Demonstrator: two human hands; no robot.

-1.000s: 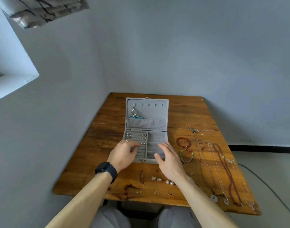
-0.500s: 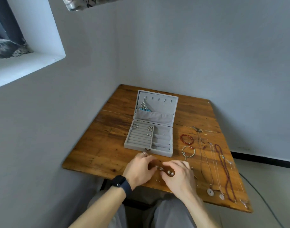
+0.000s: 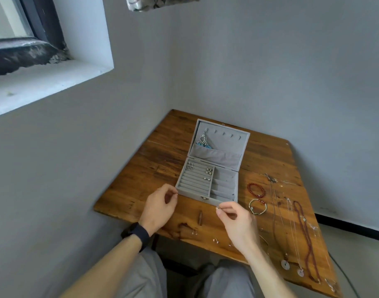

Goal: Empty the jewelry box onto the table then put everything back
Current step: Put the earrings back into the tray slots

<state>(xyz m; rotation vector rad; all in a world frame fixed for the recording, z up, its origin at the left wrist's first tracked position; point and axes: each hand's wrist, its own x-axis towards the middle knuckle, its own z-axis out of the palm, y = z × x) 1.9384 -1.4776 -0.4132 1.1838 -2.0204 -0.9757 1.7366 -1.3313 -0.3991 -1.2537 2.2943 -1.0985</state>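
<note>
The grey jewelry box point(image 3: 227, 138) stands open at the middle of the wooden table point(image 3: 141, 186). Small earrings point(image 3: 209, 171) sit in its ring rolls, and a turquoise pendant point(image 3: 202, 141) hangs in the lid. My left hand point(image 3: 160, 208) hovers by the box's front left corner, its fingertips pinched on something tiny that barely shows. In front of the box's right half, my right hand point(image 3: 236, 221) pinches a small earring point(image 3: 217, 208). Several tiny earrings point(image 3: 215, 239) lie near the table's front edge.
To the right of the box lie a red bead bracelet point(image 3: 256, 190), a green cord bracelet point(image 3: 257, 206), thin chain necklaces point(image 3: 292, 222) and a dark red bead necklace point(image 3: 307, 239). Walls close the left and back sides. My knees are under the front edge.
My hands dropped from the box to the pearl and stud earrings on the table, then lifted with them toward the box front. Those earrings are gone from the table. The camera turned left.
</note>
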